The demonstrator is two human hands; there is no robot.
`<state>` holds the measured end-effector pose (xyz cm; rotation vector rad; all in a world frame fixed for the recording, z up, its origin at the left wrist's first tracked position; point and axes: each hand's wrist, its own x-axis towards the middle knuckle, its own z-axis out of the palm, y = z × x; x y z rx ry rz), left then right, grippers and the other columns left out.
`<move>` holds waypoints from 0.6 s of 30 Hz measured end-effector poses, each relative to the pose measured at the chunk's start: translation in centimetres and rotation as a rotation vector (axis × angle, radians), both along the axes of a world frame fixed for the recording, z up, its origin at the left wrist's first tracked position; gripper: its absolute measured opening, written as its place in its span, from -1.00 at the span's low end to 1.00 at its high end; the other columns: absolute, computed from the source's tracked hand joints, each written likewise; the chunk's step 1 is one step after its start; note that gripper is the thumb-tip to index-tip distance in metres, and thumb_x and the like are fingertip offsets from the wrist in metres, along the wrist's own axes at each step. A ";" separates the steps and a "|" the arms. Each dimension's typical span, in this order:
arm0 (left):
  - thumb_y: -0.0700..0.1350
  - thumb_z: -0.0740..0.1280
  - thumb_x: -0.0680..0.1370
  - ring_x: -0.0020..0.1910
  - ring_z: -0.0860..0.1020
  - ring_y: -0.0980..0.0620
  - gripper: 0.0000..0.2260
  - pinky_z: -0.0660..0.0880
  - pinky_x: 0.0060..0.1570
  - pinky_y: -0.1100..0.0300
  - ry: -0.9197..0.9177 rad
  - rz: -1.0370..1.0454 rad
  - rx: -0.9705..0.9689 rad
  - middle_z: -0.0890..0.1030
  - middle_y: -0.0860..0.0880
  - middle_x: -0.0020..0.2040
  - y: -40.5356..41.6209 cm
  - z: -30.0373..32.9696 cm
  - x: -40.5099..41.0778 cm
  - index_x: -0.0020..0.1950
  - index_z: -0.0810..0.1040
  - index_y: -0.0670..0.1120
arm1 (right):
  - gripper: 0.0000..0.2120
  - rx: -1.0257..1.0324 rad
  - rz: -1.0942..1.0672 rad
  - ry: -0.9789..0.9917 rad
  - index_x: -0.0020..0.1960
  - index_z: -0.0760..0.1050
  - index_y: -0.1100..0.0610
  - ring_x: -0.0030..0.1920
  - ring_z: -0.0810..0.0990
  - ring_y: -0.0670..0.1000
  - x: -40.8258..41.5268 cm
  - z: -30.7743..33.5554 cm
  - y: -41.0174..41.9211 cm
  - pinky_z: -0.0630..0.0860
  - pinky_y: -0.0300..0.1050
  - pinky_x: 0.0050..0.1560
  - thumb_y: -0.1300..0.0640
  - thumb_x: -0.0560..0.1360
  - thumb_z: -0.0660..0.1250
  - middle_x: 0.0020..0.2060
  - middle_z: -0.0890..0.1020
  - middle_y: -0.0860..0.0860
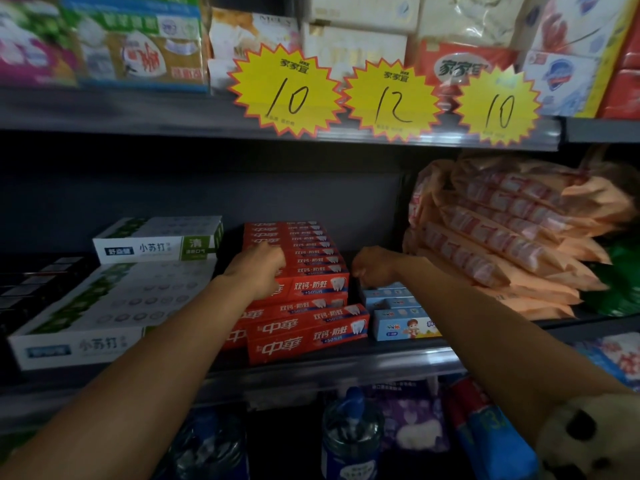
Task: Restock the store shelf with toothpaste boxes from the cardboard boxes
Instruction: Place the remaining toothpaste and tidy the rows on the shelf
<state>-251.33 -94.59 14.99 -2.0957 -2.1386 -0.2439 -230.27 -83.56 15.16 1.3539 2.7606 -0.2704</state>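
Red toothpaste boxes (311,271) are stacked in the middle of the shelf (332,362), with a few lying askew at the front (308,337). My left hand (258,268) rests on the left side of the red stack, fingers curled against the boxes. My right hand (372,266) is closed into a loose fist just right of the red stack, above small light-blue toothpaste boxes (401,320); what it holds, if anything, is hidden. White-and-green toothpaste boxes (138,271) lie stacked at the left. No cardboard box is in view.
Orange plastic-wrapped packs (502,237) are piled at the right of the shelf. Yellow starburst price tags (391,102) hang from the shelf above, which holds tissue and soap packs. Bottles (349,434) stand on the shelf below. Dark boxes (38,282) sit far left.
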 end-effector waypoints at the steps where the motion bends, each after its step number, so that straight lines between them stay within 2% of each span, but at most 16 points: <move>1: -0.22 0.40 0.47 -0.10 0.59 0.03 -0.89 0.59 -0.02 0.05 0.007 0.000 -0.006 0.60 0.01 -0.08 0.0 -0.1 -0.1 -0.06 0.64 -0.05 | -0.84 0.000 0.005 0.002 0.03 0.53 0.25 0.01 0.56 0.06 -0.2 0.0 -0.1 0.51 -0.07 0.03 0.21 0.57 0.20 0.01 0.60 0.10; 5: -0.20 0.41 0.47 -0.10 0.58 0.04 -0.90 0.58 -0.02 0.05 0.023 -0.006 -0.003 0.60 0.02 -0.08 0.2 -0.2 -0.5 -0.06 0.65 -0.04 | -0.86 -0.059 0.033 0.066 0.11 0.48 0.11 0.07 0.52 0.02 -1.0 -0.5 -0.5 0.41 -0.14 0.07 0.12 0.61 0.18 0.10 0.57 0.06; 7: -0.20 0.40 0.48 -0.09 0.58 0.04 -0.89 0.58 -0.01 0.05 0.014 -0.012 -0.006 0.60 0.02 -0.07 0.2 -0.2 -0.5 -0.04 0.65 -0.04 | -0.92 -0.076 0.036 0.080 0.07 0.45 0.05 0.04 0.51 -0.02 -1.1 -0.8 -0.3 0.40 -0.15 0.05 0.11 0.61 0.20 0.11 0.56 0.04; 14: -0.20 0.40 0.49 -0.05 0.58 0.02 -0.86 0.57 0.04 0.04 -0.007 -0.017 -0.003 0.61 0.00 -0.03 0.2 -0.2 -0.8 0.01 0.66 -0.05 | -0.94 -0.106 0.048 0.086 -0.06 0.43 -0.01 -0.03 0.50 -0.08 -1.4 -0.7 -0.4 0.40 -0.16 0.03 0.10 0.59 0.23 -0.06 0.52 -0.06; 18: -0.21 0.40 0.48 -0.05 0.59 0.01 -0.85 0.57 0.03 0.04 0.009 -0.015 0.001 0.61 -0.01 -0.02 0.2 -0.2 -0.7 0.01 0.65 -0.04 | -0.97 -0.123 0.038 0.087 -0.02 0.45 0.02 -0.06 0.50 -0.09 -1.4 -0.7 -0.3 0.41 -0.16 0.02 0.10 0.59 0.23 -0.07 0.53 -0.06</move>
